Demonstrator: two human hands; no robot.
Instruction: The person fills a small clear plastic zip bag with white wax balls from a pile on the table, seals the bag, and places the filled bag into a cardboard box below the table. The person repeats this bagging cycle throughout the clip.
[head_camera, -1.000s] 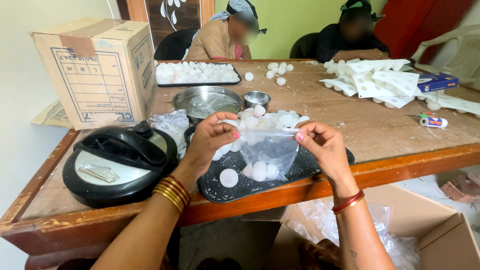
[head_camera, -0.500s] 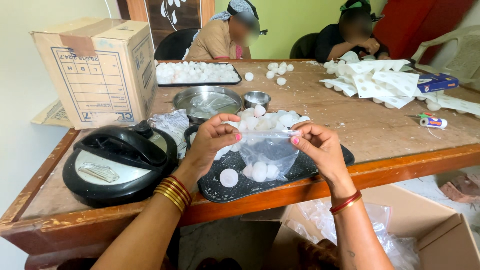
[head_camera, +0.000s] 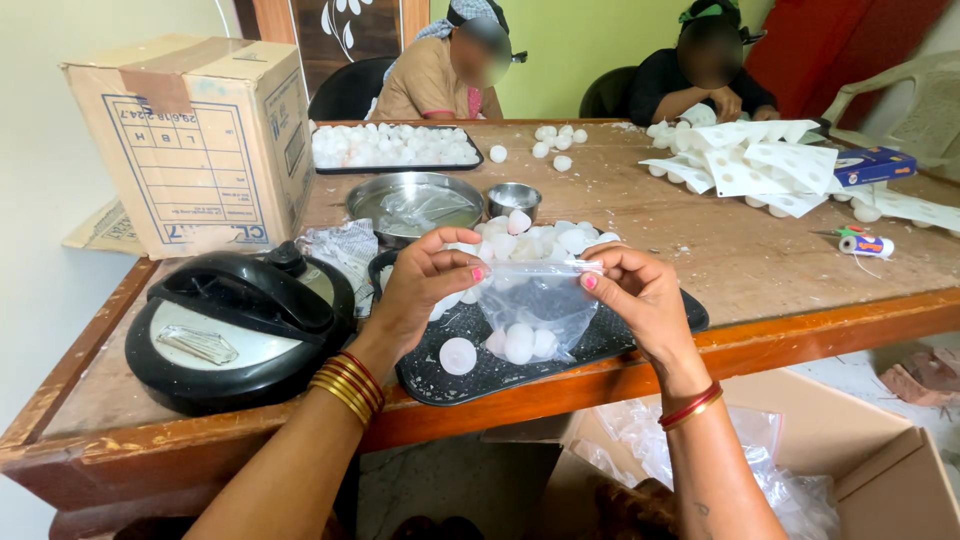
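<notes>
Left hand (head_camera: 425, 290) and right hand (head_camera: 640, 295) each pinch one end of the clear bag's (head_camera: 537, 310) top edge, held above the black tray (head_camera: 480, 370). A few white balls (head_camera: 520, 342) inside; looks partly filled. Heap (head_camera: 540, 238) behind still loose, one disc (head_camera: 458, 355) on the tray.

The single head-worn camera looked down and forward from close above the wooden table (head_camera: 760, 260), toward the people seated at its far side.
</notes>
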